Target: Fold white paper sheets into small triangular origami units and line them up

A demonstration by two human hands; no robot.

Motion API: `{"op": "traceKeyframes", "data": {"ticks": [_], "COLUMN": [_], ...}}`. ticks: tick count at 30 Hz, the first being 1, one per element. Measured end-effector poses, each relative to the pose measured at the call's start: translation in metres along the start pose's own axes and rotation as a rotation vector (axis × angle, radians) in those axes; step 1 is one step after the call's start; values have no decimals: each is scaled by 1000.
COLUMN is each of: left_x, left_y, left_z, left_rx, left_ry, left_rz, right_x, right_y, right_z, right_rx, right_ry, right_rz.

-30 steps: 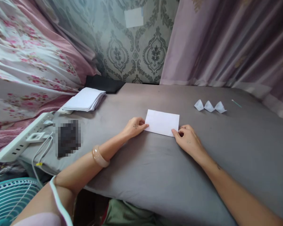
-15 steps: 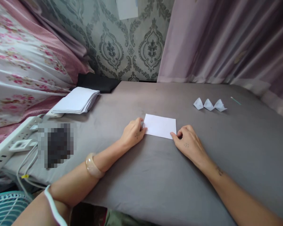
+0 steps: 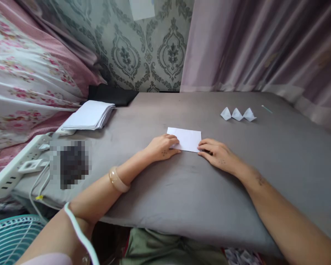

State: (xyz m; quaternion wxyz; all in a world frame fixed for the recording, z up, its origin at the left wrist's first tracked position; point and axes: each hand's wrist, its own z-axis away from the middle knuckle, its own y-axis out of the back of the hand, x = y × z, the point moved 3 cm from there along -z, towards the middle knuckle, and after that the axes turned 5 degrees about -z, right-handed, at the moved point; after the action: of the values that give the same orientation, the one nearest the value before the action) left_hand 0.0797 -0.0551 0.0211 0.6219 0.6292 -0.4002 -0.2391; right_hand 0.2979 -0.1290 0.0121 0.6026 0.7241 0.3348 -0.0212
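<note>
A small white rectangle of paper (image 3: 188, 139), seemingly folded, lies flat on the grey cloth in front of me. My left hand (image 3: 163, 146) rests over its left end, the fingers on top and the thumb along the near edge. At the paper's near right corner is my right hand (image 3: 216, 152), with fingertips and thumb closed on the edge. Beyond it to the right, three folded white paper pieces (image 3: 237, 114) stand in a row.
A stack of white paper (image 3: 88, 115) sits at the far left, by a black flat item (image 3: 113, 94). A white power strip (image 3: 19, 162) with cables runs along the left edge, near a blurred-out dark object (image 3: 74, 163). A thin stick (image 3: 266, 109) lies far right; a fan (image 3: 13, 239) is lower left.
My left fingers have moved from the paper's left edge onto its top. The right fingers have uncurled and stretched toward the right edge. The camera view has shifted slightly.
</note>
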Motion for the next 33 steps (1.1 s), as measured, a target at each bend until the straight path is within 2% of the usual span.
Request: {"op": "traceKeyframes", "data": {"ticks": [2, 4, 9, 12, 15, 18, 21, 24, 26, 28, 33], "left_x": [6, 13, 27, 29, 24, 16, 7, -3, -9, -14, -10], "left_y": [0, 0, -3, -5, -8, -11, -12, -11, -9, -8, -7], "left_z": [-3, -5, -3, 0, 3, 3, 2, 4, 5, 8, 13], "left_rx": [-14, 7, 36, 17, 75, 114, 149, 183, 170, 150, 145], "left_ry": [29, -9, -122, -103, -77, -49, -28, -17, 10, 54, 127], "left_rz": [-57, -125, -316, -272, -156, -72, -74, -101, -84, -60, 20], "right_x": [-4, -10, -34, -56, -77, -87, -74, -36, -11, 3, -5], "right_y": [-2, -4, -7, -12, -20, -23, -15, -1, 4, 4, -6], "right_z": [0, 0, -4, -8, -12, -14, -12, -6, -2, -1, -2], "right_rx": [-6, -27, 9, 80, 127, 115, 128, 204, 204, 143, 73], "right_ry": [92, 141, 93, 63, 27, 21, -8, -161, -235, -211, -122], "right_rz": [110, 241, 526, 576, 578, 486, 196, -71, -119, -124, -108]}}
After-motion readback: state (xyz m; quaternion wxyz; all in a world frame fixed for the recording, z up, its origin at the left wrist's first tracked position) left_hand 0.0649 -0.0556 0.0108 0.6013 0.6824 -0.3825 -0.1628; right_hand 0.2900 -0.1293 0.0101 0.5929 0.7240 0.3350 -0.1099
